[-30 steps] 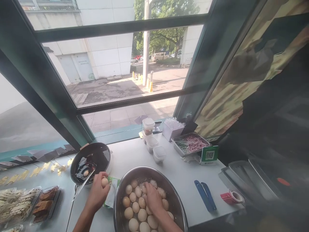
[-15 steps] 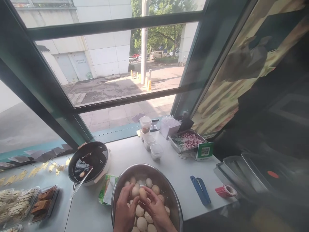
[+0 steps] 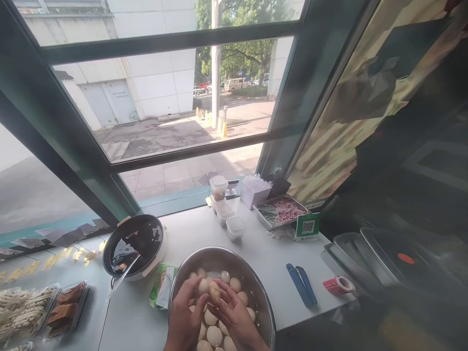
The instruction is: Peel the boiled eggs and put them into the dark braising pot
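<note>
A large steel bowl [image 3: 268, 304] holds several pale eggs [image 3: 214, 336] in the lower middle of the head view. Above them, one brownish egg [image 3: 215, 291] is held between my two hands. My right hand [image 3: 236, 309] has its fingers closed around this egg from the right. From the left, my left hand [image 3: 186, 304] curls in with thumb and fingertips at the same egg. The exact contact of the left fingertips is partly hidden. Both wrists cross the bowl's near side.
Left of the bowl stand a black pot [image 3: 137, 243] of dark liquid with a ladle [image 3: 124, 277] and a green packet [image 3: 161, 287]. Lidded tubs [image 3: 236, 228] and a noodle-like-strand tray [image 3: 280, 212] stand behind. A blue folding tool [image 3: 302, 286] and red tape roll [image 3: 338, 285] lie right.
The egg has turned slightly between my fingers, now showing a rougher, yellowish patch. Both hands stay over the bowl. The camera view has shifted a little.
</note>
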Action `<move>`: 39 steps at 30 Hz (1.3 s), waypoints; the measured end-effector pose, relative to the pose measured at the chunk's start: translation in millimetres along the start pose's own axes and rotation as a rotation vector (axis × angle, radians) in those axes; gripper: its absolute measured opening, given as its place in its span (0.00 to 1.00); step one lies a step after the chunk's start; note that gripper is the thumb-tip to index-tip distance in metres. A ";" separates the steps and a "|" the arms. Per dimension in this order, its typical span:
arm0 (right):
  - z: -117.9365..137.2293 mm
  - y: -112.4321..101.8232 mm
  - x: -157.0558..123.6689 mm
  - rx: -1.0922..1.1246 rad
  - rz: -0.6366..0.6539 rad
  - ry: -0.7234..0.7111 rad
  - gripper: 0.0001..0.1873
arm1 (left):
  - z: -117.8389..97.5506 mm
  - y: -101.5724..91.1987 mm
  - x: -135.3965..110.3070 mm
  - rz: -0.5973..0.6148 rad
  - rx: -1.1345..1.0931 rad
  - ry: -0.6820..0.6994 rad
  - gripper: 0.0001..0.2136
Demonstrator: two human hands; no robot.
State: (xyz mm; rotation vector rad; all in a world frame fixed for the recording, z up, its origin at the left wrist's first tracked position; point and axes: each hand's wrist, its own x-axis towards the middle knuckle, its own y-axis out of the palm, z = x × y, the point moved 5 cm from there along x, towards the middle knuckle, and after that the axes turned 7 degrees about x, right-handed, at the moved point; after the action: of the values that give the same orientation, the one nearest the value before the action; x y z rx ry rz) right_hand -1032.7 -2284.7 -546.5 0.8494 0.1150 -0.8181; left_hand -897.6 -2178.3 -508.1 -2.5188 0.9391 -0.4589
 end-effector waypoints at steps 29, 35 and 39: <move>-21.8 -3.3 4.3 0.047 0.078 0.056 0.32 | -2.3 -14.6 -14.2 -0.192 -0.003 0.017 0.19; -14.9 3.5 -1.3 0.113 0.076 0.058 0.30 | -4.1 -18.3 -23.2 -0.273 0.048 0.037 0.18; -14.3 6.9 -4.0 0.143 0.094 0.060 0.27 | -4.2 -12.2 -28.8 -0.201 0.018 0.086 0.16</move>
State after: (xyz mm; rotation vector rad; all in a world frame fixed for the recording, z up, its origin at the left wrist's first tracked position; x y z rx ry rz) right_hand -1027.7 -2269.6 -550.2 1.0072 0.0692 -0.7188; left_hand -913.5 -2151.6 -503.2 -2.6069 0.7108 -0.6382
